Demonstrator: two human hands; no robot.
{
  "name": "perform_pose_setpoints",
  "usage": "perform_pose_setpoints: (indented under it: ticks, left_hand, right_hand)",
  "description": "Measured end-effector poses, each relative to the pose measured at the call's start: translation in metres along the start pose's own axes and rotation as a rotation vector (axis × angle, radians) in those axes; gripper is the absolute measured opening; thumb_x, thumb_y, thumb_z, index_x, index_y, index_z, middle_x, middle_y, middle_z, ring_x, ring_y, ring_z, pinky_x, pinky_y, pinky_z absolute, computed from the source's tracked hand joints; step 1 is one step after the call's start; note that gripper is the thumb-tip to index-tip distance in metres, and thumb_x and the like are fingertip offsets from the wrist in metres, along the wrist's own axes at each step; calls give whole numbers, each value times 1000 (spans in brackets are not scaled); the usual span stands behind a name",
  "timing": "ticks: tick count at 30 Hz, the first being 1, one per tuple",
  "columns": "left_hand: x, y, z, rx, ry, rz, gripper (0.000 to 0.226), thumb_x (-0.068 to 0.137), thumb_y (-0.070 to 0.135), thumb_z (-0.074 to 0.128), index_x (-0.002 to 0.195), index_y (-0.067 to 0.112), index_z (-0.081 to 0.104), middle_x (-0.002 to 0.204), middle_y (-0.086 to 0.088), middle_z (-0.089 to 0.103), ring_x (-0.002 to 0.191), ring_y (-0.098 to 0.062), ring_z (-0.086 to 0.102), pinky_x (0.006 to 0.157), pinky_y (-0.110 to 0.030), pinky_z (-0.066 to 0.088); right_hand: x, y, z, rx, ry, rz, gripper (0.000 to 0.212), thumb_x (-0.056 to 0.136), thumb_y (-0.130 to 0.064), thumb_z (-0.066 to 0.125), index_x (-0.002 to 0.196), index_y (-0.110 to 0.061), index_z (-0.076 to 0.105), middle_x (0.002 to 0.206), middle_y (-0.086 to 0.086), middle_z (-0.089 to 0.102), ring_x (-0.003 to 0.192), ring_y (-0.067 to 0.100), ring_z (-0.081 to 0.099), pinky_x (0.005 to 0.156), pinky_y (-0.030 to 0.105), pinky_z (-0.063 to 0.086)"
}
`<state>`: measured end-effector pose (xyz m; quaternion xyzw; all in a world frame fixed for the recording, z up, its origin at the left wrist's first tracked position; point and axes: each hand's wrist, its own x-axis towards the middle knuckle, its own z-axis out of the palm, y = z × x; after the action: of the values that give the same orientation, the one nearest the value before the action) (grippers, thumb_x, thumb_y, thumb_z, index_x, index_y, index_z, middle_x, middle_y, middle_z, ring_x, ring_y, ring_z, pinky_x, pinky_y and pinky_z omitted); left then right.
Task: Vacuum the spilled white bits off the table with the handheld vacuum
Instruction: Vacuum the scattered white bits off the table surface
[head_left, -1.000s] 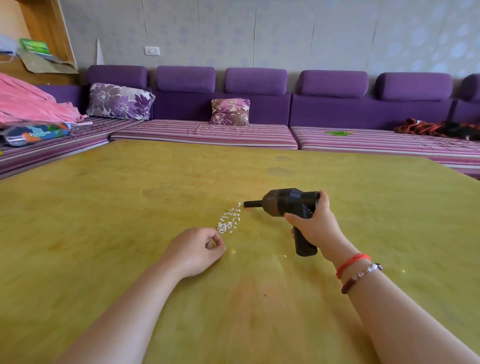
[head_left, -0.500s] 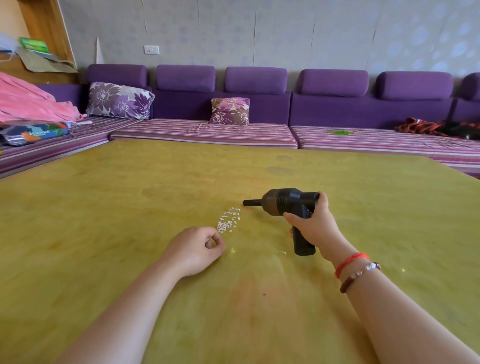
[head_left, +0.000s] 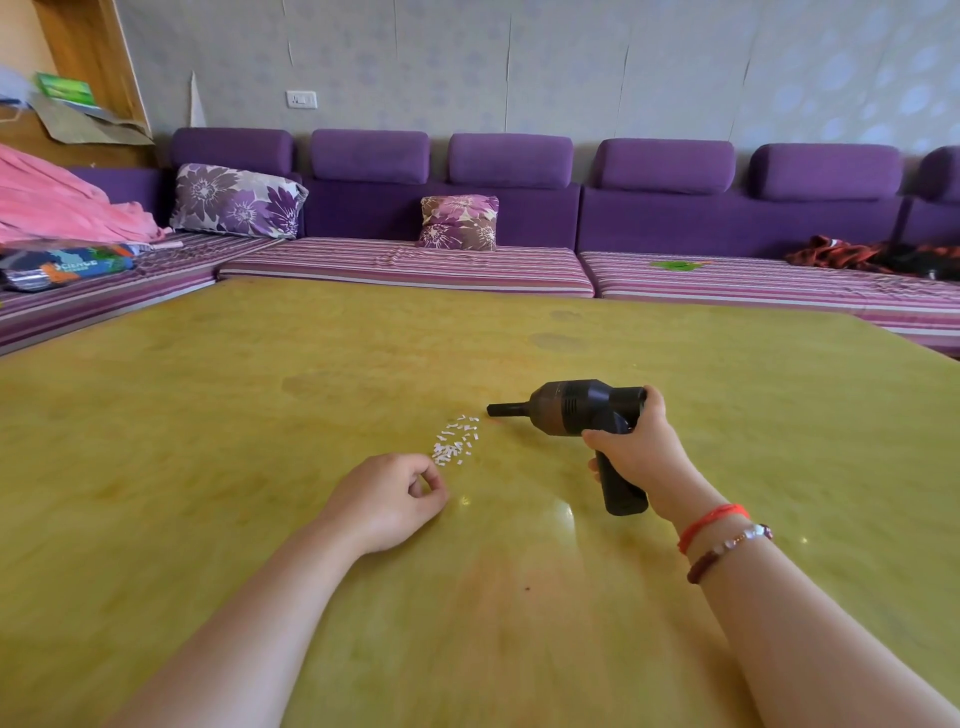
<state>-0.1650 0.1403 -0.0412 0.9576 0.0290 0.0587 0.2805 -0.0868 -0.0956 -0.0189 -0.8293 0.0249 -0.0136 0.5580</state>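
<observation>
A small patch of white bits lies on the yellow table near its middle. My right hand grips the black handheld vacuum by its handle. The vacuum's narrow nozzle points left, its tip just right of the far end of the bits and slightly above the table. My left hand rests on the table in a loose fist, just near of the bits, with nothing seen in it.
A purple sofa with striped seat cushions runs along the far and left sides of the table. Two flowered pillows lie on it, with pink cloth at the left and dark clothing at the right.
The vacuum and my right hand have shifted very slightly; the nozzle stays beside the bits. My left hand has not moved.
</observation>
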Motion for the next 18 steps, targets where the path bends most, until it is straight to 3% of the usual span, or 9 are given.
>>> perform_pose_setpoints:
  ticks: [6, 18]
  left_hand:
    - [0, -1, 0, 6, 1, -2, 22, 83, 33, 59, 62, 33, 52, 41, 23, 51, 44, -3, 42, 49, -24, 30]
    - [0, 0, 0, -1, -4, -2, 23, 84, 32, 59, 62, 33, 52, 40, 23, 51, 44, -4, 41, 49, -24, 31]
  right_hand:
    - [2, 0, -5, 27, -10, 22, 55, 82, -4, 61, 125, -19, 30, 82, 5, 57, 57, 20, 62, 56, 35, 55]
    - [-1, -2, -2, 15, -35, -7, 59, 82, -7, 63, 128, -20, 28, 84, 4, 57, 59, 19, 63, 59, 36, 56]
